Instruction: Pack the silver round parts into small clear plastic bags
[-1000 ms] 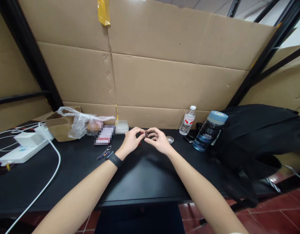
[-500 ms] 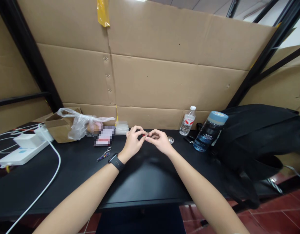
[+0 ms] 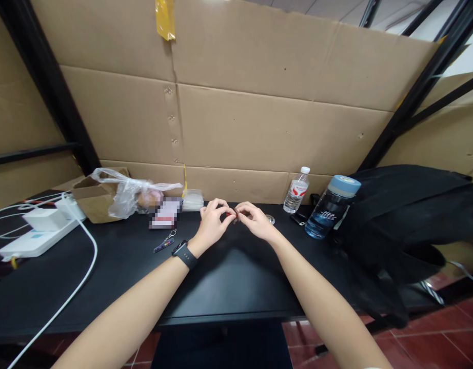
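Observation:
Above the far middle of the black table [image 3: 229,287], my left hand [image 3: 212,225] and my right hand [image 3: 255,221] meet fingertip to fingertip. Pinched between them is a small dark red object [image 3: 235,216], mostly covered by the fingers and too small to name. Thumb and index finger of both hands are closed on it. A dark watch [image 3: 183,253] is on my left wrist. Just beyond my right hand lies a round clear roll [image 3: 270,219], partly hidden. To the left of my left hand rests a keychain [image 3: 165,242] with a dark tag.
Clear plastic cases [image 3: 192,200], a blurred card [image 3: 166,212] and a plastic bag [image 3: 124,197] by a cardboard box [image 3: 98,202] stand at left, near a white power strip [image 3: 40,237]. At right are a water bottle [image 3: 297,190], a blue-lidded bottle [image 3: 331,210] and a black backpack [image 3: 406,220].
The fingertips have shifted slightly, and the small object between them has turned, showing more dark red. Both hands stay together in nearly the same place.

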Demonstrator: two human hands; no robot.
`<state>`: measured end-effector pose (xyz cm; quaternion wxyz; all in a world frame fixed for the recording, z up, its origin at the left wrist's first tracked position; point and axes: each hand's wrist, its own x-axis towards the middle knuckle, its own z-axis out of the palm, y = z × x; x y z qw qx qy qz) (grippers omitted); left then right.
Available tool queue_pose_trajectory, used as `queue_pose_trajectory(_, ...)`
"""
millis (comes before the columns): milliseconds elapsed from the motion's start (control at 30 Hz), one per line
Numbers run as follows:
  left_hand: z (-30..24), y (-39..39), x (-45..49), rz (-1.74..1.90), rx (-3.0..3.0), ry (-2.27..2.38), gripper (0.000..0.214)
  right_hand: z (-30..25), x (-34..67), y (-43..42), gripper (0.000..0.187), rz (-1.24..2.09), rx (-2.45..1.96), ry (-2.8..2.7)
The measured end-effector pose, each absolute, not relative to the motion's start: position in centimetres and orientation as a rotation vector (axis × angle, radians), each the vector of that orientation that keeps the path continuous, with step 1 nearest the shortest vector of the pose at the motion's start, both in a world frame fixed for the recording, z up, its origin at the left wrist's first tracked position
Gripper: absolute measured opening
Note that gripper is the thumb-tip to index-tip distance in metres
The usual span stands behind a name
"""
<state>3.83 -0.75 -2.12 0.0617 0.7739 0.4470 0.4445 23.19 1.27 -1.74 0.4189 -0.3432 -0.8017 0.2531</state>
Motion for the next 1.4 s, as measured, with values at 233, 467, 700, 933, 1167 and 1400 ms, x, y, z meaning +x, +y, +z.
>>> queue_pose_trajectory(233,-2.3,-0.7,3.8,1.349,2.327,1.351,0.012,-1.8,23.4,1.4,0.021,0.622,-0.903,-2.027)
queue_pose_trajectory(467,-2.0,-0.7,3.9,1.280,2.220,1.181,0.024,-1.6,23.6,1.2,0.011,0.561,-0.886,-2.122)
queue_pose_trajectory(700,-2.8,-0.4,3.7,1.065,2.275,1.112,0.039,-1.2,24.1,1.2,0.006,0.465,-0.947,-2.156)
queue_pose_trajectory(933,-3.3,1.1,1.6,0.836,2.528,1.123,0.075,-1.1,25.2,1.6,0.007,0.373,-1.009,-2.236)
queue_pose_trajectory(1167,-4.3,3.4,-1.4,0.653,2.694,1.255,0.026,-1.2,27.1,2.1,0.007,0.454,-1.113,-2.456)
queue_pose_trajectory(1400,-3.8,3.2,-1.1,0.700,2.779,1.366,0.015,-1.6,30.8,4.0,0.020,0.285,-1.371,-2.358)
